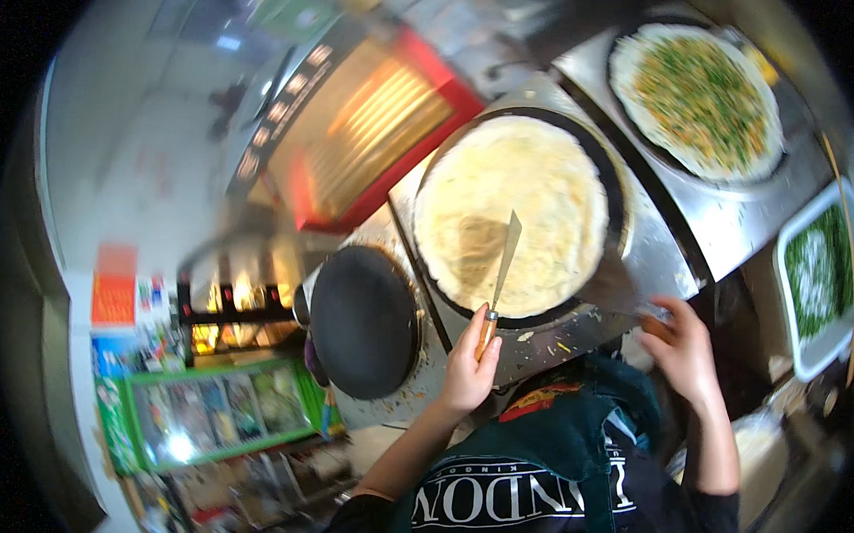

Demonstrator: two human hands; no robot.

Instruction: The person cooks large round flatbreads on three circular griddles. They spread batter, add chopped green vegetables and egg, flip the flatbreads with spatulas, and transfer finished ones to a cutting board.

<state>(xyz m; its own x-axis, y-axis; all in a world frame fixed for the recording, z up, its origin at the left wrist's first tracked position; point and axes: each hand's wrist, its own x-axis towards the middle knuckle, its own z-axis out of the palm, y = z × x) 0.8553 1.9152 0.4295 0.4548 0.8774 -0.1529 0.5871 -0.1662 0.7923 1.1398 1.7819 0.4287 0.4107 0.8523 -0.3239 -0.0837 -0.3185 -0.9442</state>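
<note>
My left hand (pixel 471 368) is closed around the wooden handle of a metal spatula (pixel 510 252). Its blade lies over a large pale flatbread (pixel 537 193) on a round black griddle (pixel 614 185). My right hand (pixel 681 342) holds the handle of a wide, blurred scraper (pixel 610 283), whose blade is by the lower right edge of that griddle. At the upper right, a second flatbread (pixel 698 103) topped with chopped greens and orange bits covers another round griddle.
A dark round pan (pixel 365 322) sits left of the griddle. Behind it stands a red-framed warming cabinet (pixel 436 60). A white tub (pixel 789 311) of chopped greens is at the far right. A green-framed display fridge (pixel 229 372) stands at the lower left.
</note>
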